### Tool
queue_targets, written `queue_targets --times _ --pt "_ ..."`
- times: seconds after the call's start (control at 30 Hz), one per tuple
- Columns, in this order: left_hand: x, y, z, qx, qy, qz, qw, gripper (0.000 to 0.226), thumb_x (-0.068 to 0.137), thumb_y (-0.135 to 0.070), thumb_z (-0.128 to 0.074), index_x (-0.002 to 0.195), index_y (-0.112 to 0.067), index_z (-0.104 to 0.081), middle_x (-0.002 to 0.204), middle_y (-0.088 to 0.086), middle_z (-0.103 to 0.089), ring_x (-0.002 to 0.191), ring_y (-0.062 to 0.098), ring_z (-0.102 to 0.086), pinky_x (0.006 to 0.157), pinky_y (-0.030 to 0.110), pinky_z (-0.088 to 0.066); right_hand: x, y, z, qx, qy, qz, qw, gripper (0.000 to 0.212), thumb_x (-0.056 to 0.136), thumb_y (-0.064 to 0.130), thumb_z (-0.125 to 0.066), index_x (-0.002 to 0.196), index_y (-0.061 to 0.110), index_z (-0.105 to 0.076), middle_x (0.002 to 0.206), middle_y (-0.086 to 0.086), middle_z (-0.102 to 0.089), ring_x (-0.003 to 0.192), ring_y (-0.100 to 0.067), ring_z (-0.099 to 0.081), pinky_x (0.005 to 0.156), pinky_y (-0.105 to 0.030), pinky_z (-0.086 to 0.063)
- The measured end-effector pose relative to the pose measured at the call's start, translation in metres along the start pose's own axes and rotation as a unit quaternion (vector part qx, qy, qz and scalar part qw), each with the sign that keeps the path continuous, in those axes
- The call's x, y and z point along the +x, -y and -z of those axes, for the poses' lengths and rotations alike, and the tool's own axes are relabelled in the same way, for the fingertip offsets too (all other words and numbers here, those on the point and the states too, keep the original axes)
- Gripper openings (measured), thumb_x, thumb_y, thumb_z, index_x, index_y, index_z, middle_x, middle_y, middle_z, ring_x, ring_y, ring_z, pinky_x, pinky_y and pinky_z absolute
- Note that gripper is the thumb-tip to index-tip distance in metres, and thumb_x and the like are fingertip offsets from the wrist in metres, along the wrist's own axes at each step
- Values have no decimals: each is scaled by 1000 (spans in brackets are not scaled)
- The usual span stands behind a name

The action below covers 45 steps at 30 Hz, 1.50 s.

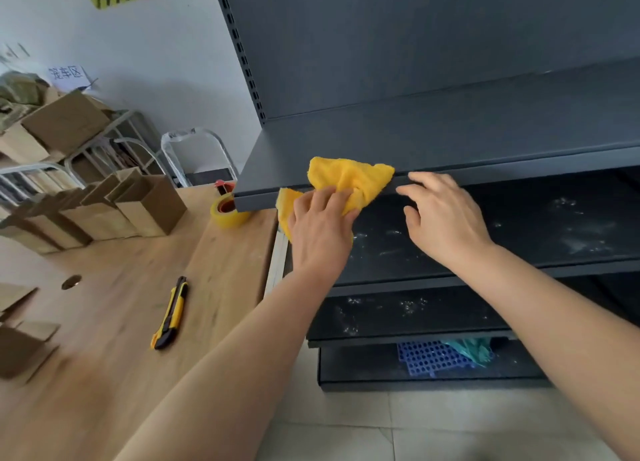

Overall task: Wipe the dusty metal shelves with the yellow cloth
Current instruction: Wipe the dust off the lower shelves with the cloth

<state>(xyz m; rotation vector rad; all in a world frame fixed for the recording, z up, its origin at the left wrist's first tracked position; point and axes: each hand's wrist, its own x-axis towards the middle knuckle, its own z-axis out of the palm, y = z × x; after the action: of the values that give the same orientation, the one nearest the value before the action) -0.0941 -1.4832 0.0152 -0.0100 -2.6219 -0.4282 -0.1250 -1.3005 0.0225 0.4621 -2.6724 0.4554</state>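
Note:
My left hand (320,226) grips the bunched yellow cloth (349,180) against the front edge of the top dark metal shelf (450,134), near its left end. Part of the cloth hangs down below that edge. My right hand (441,214) is just right of the cloth, its fingers loosely bent and its fingertips at the shelf's front lip, holding nothing. The second shelf (519,228) and the third shelf (398,311) below carry white dust specks.
A wooden table (121,287) stands to the left with a yellow utility knife (170,313), a tape roll (227,211) and brown paper bags (104,207). A blue perforated mat (429,358) lies on the bottom shelf. Tiled floor lies below.

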Motion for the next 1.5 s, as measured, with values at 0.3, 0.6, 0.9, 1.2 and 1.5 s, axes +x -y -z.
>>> queue_targets --times 0.3,0.6,0.9,1.2,1.5 --pt "-60 26 -59 -191 223 226 929 38 98 -43 -40 128 -23 -53 112 2 -62 108 27 -54 90 45 -47 -42 -4 -34 -4 127 -32 991 35 93 23 -51 127 23 -57 136 3 -51 123 -21 -46 95 -40 -40" --pt "-64 34 -109 -259 227 369 863 42 98 -45 -41 130 -19 -51 84 -15 -56 77 3 -53 63 22 -38 -45 -25 -87 9 272 -34 962 37 92 23 -52 129 24 -55 139 3 -50 125 -22 -45 97 -40 -40" --pt "0 69 -148 -30 206 308 928 56 95 -57 -27 146 -34 -25 152 -1 -31 138 32 -23 108 55 -24 -4 -41 -142 34 315 6 948 37 93 22 -52 130 22 -55 139 2 -50 126 -23 -44 99 -42 -39" --pt "-13 101 -218 57 298 196 933 60 94 -58 -31 148 -44 -9 161 -3 2 146 29 7 112 58 -3 7 -52 -202 29 323 20 946 38 93 20 -51 131 21 -52 140 1 -48 130 -22 -41 99 -41 -39" --pt "11 138 -241 81 267 160 947 50 97 -53 -23 146 -44 -14 160 -4 -9 146 31 -1 113 60 -3 18 -47 -244 41 281 0 959 36 97 15 -43 132 16 -50 137 -2 -50 130 -23 -41 100 -43 -38"
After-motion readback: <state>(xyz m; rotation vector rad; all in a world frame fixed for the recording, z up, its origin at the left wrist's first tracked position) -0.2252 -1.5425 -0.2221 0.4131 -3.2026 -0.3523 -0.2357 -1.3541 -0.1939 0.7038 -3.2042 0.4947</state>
